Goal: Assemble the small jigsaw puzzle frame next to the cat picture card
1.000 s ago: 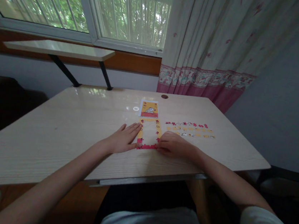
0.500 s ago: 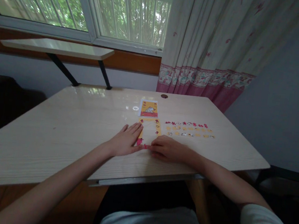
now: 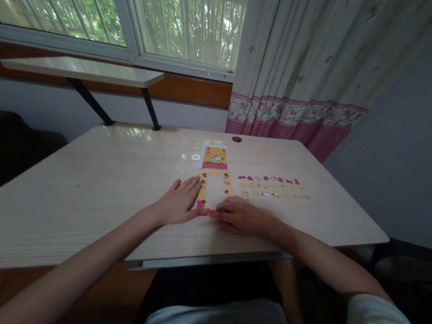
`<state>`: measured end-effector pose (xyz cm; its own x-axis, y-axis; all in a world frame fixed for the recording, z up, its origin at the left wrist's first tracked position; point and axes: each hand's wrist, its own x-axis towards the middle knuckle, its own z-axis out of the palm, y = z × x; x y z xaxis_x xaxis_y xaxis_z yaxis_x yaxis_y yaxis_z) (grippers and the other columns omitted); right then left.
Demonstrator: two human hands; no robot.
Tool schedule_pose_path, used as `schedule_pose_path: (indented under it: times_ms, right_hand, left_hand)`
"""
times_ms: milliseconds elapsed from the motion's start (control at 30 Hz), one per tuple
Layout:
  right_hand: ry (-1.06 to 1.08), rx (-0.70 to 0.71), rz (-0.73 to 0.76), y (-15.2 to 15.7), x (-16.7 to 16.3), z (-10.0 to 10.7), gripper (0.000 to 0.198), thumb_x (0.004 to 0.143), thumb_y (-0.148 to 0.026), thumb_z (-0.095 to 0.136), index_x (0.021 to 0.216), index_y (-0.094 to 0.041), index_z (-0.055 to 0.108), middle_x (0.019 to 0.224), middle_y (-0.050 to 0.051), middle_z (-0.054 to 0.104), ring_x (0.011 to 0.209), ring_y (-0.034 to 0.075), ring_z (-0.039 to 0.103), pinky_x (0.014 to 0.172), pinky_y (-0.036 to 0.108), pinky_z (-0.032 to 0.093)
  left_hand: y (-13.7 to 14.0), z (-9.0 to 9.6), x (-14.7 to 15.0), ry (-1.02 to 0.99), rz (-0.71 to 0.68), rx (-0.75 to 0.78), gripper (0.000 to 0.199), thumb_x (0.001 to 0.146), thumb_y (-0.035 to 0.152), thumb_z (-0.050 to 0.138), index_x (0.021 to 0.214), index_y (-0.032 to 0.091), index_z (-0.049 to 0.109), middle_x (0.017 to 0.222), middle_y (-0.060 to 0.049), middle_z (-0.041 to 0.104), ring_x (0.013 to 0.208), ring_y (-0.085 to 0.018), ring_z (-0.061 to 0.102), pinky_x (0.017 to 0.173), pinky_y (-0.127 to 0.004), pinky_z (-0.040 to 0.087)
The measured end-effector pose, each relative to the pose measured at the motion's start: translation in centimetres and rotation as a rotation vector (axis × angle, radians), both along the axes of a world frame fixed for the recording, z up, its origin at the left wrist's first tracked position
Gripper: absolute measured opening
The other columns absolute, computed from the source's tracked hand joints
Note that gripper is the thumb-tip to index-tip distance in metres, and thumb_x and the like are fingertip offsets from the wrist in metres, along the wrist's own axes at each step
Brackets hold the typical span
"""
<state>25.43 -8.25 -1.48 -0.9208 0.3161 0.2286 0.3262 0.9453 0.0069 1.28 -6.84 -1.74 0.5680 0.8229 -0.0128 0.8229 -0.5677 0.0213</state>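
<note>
A jigsaw puzzle border [image 3: 230, 184], yellow on top and sides and pink-red along the bottom, lies flat around bare table. My left hand [image 3: 180, 203] is flat with fingers outstretched along its left side, the thumb reaching to the bottom edge. At the lower right corner, my right hand [image 3: 241, 215] has curled fingers, and its fingertips touch the pink-red bottom edge. What lies under those fingers is hidden. Just beyond the border is a picture card [image 3: 215, 158] with a white animal on yellow and red.
Loose puzzle pieces [image 3: 271, 187] lie in three rows to the right, red ones farthest away. The wooden table [image 3: 92, 184] carries a raised shelf [image 3: 82, 69] at its back left. A round cable hole [image 3: 237, 139] is near the back edge, before a curtain [image 3: 285, 102].
My left hand has slid slightly left, uncovering more of the border's left side. The right fingertips have shifted a little left along the bottom edge.
</note>
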Motion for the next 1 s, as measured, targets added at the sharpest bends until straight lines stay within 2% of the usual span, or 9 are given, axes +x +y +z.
schedule_pose_path:
  times_ms: [233, 600, 1000]
  right_hand:
    - [-0.022, -0.02, -0.04, -0.3, -0.4, 0.0, 0.037, 0.094, -0.037, 0.039, 0.122, -0.018, 0.056, 0.103, 0.01, 0.061, 0.092, 0.019, 0.049, 0.085, 0.036, 0.039]
    - [0.023, 0.01, -0.029, 0.0, 0.1, -0.3, 0.035, 0.095, -0.037, 0.038, 0.116, -0.018, 0.058, 0.101, 0.008, 0.063, 0.088, 0.018, 0.049, 0.083, 0.034, 0.038]
    - [0.035, 0.001, -0.016, 0.1, 0.0, -0.2, 0.035, 0.094, -0.038, 0.038, 0.112, -0.016, 0.06, 0.099, 0.009, 0.064, 0.088, 0.018, 0.05, 0.081, 0.033, 0.038]
  left_hand:
    - [0.1, 0.0, 0.2, 0.023, 0.01, -0.01, 0.091, 0.082, 0.072, 0.023, 0.145, 0.006, 0.019, 0.149, -0.021, 0.019, 0.136, -0.035, 0.022, 0.105, -0.053, 0.024]
    - [0.4, 0.1, -0.8, 0.001, -0.013, -0.014, 0.088, 0.083, 0.072, 0.022, 0.144, 0.01, 0.02, 0.149, -0.021, 0.02, 0.135, -0.035, 0.025, 0.103, -0.055, 0.024]
    - [0.7, -0.2, -1.0, 0.005, -0.018, -0.014, 0.088, 0.083, 0.072, 0.024, 0.145, 0.009, 0.021, 0.148, -0.021, 0.023, 0.134, -0.036, 0.026, 0.103, -0.056, 0.023]
